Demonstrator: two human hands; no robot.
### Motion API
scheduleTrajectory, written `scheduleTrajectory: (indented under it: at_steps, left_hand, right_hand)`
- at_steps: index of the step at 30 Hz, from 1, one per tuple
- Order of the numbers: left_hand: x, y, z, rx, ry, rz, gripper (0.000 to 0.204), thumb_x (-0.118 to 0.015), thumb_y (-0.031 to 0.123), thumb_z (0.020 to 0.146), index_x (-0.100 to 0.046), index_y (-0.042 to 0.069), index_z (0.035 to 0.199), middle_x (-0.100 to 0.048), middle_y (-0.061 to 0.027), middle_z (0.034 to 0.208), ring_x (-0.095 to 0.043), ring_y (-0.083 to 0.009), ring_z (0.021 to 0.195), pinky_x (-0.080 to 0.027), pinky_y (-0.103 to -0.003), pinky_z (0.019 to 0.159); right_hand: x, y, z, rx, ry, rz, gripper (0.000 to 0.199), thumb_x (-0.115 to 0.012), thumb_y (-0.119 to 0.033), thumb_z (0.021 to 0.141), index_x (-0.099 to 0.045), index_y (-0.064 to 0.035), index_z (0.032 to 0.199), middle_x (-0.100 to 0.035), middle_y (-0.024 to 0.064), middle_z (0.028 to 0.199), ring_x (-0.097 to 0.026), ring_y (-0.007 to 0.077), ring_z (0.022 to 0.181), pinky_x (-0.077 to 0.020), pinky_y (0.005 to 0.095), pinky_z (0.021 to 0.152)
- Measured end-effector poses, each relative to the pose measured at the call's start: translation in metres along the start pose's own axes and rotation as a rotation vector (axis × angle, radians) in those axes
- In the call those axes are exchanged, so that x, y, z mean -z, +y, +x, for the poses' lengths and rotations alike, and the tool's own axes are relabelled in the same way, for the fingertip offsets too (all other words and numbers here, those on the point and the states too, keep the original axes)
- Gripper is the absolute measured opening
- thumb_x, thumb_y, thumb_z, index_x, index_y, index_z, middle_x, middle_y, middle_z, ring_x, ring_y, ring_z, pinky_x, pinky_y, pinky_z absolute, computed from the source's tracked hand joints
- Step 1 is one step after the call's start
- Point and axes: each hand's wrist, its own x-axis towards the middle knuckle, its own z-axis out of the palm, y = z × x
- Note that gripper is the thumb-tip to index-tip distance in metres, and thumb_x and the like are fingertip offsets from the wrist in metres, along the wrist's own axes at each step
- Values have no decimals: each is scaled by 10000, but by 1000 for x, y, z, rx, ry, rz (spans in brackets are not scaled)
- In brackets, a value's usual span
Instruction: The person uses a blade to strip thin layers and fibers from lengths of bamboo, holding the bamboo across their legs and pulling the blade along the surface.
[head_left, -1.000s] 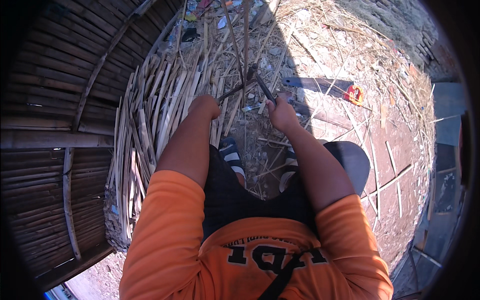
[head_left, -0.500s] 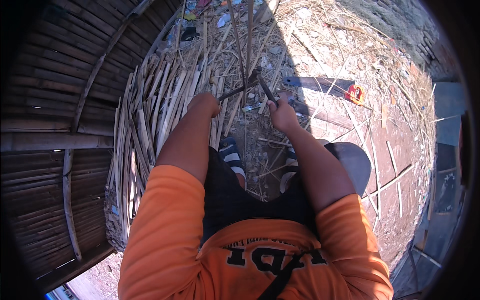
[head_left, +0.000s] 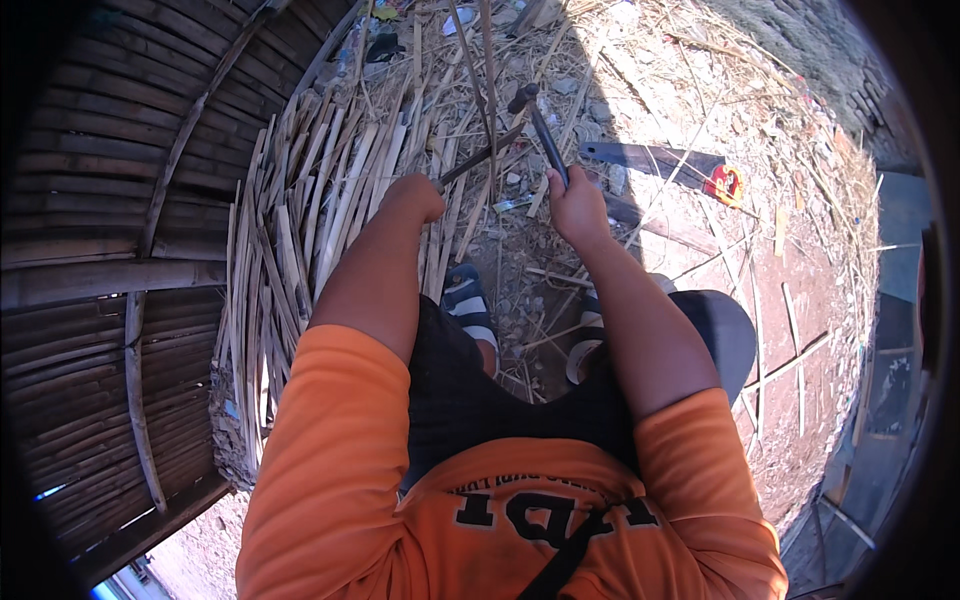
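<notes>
My right hand (head_left: pixel 579 212) is closed round the dark handle of a hammer (head_left: pixel 548 140), its head raised beyond the tip of a blade. My left hand (head_left: pixel 412 200) grips that long dark blade, which looks like a machete (head_left: pixel 482 160); its handle is hidden in the fist. The machete lies slantwise across a thin upright bamboo pole (head_left: pixel 488 90) that seems split into two strips meeting near the blade. Whether the edge is inside the split cannot be made out. A gap shows between hammer head and machete.
Left of my legs lies a heap of split bamboo strips (head_left: pixel 330 190) beside a bamboo-slat wall (head_left: pixel 90 200). A handsaw (head_left: pixel 650 163) with a red-orange handle rests on the ground at right. Shavings, loose sticks (head_left: pixel 790 360) and litter cover the ground. My sandalled feet (head_left: pixel 470 310) are close by.
The hammer head has come away from the machete and risen, with my right hand slightly higher. My left hand keeps its grip on the machete, almost in place. The view has shifted a little.
</notes>
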Motion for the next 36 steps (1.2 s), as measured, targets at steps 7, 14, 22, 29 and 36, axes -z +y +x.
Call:
scheduleTrajectory:
  at_steps: [7, 14, 22, 29, 36]
  left_hand:
    - [3, -3, -11, 18, -50, -9, 379, -646, 159, 848, -730, 136, 1218, -682, -187, 1256, -658, -340, 1176, -535, -426, 980]
    - [-10, -2, 6, 50, -12, -77, 369, -675, 177, 831, -735, 30, 1164, -696, -213, 1217, -680, -348, 1135, -538, -432, 974]
    - [-29, -8, 20, 38, -28, -67, 344, -685, 128, 814, -747, 34, 1140, -695, -220, 1223, -682, -354, 1136, -551, -444, 946]
    - [-27, 1, 20, 68, -30, -62, 361, -693, 115, 813, -740, 40, 1164, -688, -214, 1244, -675, -347, 1155, -548, -446, 952]
    - [-39, -6, 21, 63, -60, -68, 376, -690, 145, 817, -738, 56, 1179, -688, -203, 1249, -668, -349, 1166, -544, -439, 961]
  right_hand:
    - [13, -20, 6, -56, 72, 163, 484, -497, -416, 1029, -618, 42, 1129, -681, 335, 919, -660, 507, 960, -503, 541, 839]
    - [3, -27, -8, 25, 47, 85, 469, -504, -420, 1025, -632, 25, 1093, -682, 318, 888, -660, 511, 920, -498, 559, 816]
    - [-5, -24, 5, 26, 132, 137, 488, -509, -429, 1021, -636, 42, 1006, -679, 307, 860, -658, 513, 883, -493, 570, 803]
    - [-20, 1, -8, -24, -21, -12, 471, -508, -429, 1023, -620, 28, 1011, -678, 322, 864, -665, 515, 905, -505, 568, 813]
    - [-14, -11, 2, -11, 123, 104, 466, -520, -431, 1021, -591, 28, 972, -668, 339, 858, -654, 534, 887, -506, 579, 790]
